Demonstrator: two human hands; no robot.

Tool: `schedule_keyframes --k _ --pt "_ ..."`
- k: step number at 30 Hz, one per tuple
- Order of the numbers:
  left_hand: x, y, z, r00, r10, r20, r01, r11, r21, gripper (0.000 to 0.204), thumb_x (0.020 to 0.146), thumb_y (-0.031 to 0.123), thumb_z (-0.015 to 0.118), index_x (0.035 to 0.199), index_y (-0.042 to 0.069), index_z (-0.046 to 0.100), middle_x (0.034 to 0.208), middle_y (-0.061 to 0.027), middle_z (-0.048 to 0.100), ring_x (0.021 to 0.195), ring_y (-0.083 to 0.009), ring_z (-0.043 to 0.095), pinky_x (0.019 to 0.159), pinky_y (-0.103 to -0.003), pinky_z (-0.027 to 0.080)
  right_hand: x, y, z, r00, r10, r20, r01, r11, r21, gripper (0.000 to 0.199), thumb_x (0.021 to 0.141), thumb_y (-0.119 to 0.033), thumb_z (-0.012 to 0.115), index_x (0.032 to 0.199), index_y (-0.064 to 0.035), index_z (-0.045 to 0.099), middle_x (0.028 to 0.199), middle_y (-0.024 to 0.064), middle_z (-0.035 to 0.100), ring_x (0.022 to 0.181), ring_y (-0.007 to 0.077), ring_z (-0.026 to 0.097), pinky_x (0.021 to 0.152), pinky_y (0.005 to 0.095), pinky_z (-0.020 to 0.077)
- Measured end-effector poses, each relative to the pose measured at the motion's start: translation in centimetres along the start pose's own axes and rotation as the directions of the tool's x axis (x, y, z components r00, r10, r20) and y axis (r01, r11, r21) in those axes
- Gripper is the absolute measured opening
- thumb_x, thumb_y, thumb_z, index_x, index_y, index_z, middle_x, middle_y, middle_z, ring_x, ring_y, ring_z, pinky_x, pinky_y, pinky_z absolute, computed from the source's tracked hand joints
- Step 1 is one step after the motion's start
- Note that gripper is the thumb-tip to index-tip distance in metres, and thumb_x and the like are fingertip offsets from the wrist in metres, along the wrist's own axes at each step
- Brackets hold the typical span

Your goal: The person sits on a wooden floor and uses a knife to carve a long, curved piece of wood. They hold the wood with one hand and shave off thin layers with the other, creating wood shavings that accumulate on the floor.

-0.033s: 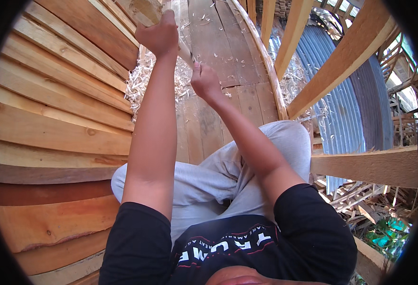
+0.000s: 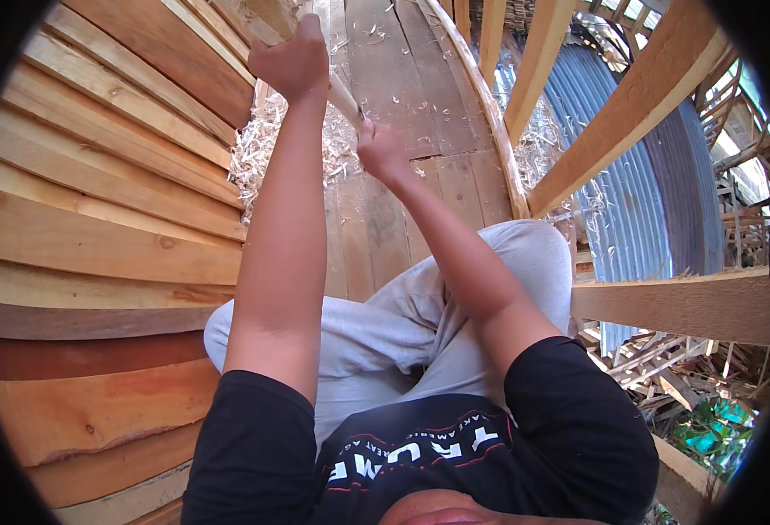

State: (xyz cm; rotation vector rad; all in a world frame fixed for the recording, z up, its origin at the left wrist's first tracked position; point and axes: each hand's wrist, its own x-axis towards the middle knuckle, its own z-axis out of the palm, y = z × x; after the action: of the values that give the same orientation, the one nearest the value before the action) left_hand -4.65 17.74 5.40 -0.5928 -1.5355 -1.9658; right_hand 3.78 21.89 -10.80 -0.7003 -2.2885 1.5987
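My left hand (image 2: pixel 290 59) is out at the far upper edge, its fingers closed around a piece of pale wood (image 2: pixel 267 19) with a blocky end that runs out of the picture. From under this hand a slim pale wooden stick (image 2: pixel 342 98) slants down toward my right hand (image 2: pixel 383 150). The right hand is closed at the stick's near end, thumb on top. A small dark edge shows by that thumb; I cannot tell what it belongs to. Curled wood shavings (image 2: pixel 262 157) are heaped on the boards beneath my left forearm.
I sit cross-legged on a plank floor (image 2: pixel 385 223). Stacked boards (image 2: pixel 96 232) line my left side. To the right stand a rail and slanting wooden posts (image 2: pixel 616 118), with corrugated metal sheets (image 2: pixel 616 219) beyond. A thick beam (image 2: pixel 673 306) lies near my right knee, above scattered wood scraps.
My right hand has shifted slightly right and nearer, with the stick's near end. The piece of wood at my left hand has slid a little farther up. Both hands stay closed.
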Motion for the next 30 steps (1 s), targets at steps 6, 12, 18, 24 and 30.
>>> schedule_keyframes --k 6,12,18,24,30 --pt "-0.5 0.0 2.6 0.991 0.128 0.033 -0.131 0.985 0.114 0.019 0.068 0.01 0.062 0.077 -0.006 0.057 0.058 -0.0118 0.058 0.047 -0.0189 0.056 0.048 -0.031 0.046 -0.4 2.8 -1.6 0.999 0.054 0.002 -0.054 0.999 -0.008 0.051 0.097 -0.033 0.035 0.083 0.0085 0.062 0.072 0.0236 0.062 0.071 0.036 0.063 0.067 0.044 0.0469" --pt "-0.3 0.4 3.5 0.981 0.193 -0.006 -0.182 0.933 0.309 0.021 0.068 0.01 0.062 0.081 -0.006 0.058 0.063 -0.0123 0.06 0.048 -0.0197 0.057 0.05 -0.031 0.046 -0.6 -0.2 -2.7 0.996 0.063 0.064 -0.06 0.998 -0.035 0.047 0.097 -0.029 0.035 0.101 0.0098 0.061 0.092 0.0296 0.064 0.089 0.0421 0.063 0.078 0.0457 0.0478" --pt "1.9 -1.2 1.9 0.999 0.021 -0.038 -0.014 0.985 0.172 0.028 0.067 0.007 0.063 0.089 -0.01 0.056 0.064 -0.012 0.06 0.048 -0.0185 0.057 0.046 -0.029 0.045 -0.5 0.4 -1.9 0.975 0.16 0.157 -0.165 0.986 0.021 0.046 0.095 -0.03 0.039 0.104 0.0094 0.061 0.099 0.0305 0.062 0.095 0.0414 0.062 0.082 0.046 0.0472" --pt "0.4 1.1 1.2 0.985 -0.17 0.019 0.168 0.984 0.066 0.026 0.068 0.005 0.062 0.085 -0.011 0.053 0.063 -0.0127 0.058 0.048 -0.0185 0.056 0.048 -0.03 0.046 0.0 1.9 -1.6 0.965 0.204 0.166 -0.162 0.959 -0.234 0.043 0.092 -0.03 0.043 0.116 0.0033 0.059 0.106 0.0259 0.063 0.104 0.0383 0.06 0.086 0.0455 0.0462" --pt "0.6 0.7 1.7 0.987 -0.116 0.11 0.117 0.993 0.002 0.019 0.069 0.004 0.062 0.08 -0.008 0.053 0.059 -0.0107 0.057 0.046 -0.0177 0.055 0.047 -0.03 0.046 0.2 2.8 -2.0 0.959 0.217 0.184 -0.209 0.976 -0.06 0.047 0.094 -0.035 0.041 0.095 0.0065 0.064 0.083 0.0231 0.066 0.077 0.0375 0.062 0.071 0.0462 0.0462"
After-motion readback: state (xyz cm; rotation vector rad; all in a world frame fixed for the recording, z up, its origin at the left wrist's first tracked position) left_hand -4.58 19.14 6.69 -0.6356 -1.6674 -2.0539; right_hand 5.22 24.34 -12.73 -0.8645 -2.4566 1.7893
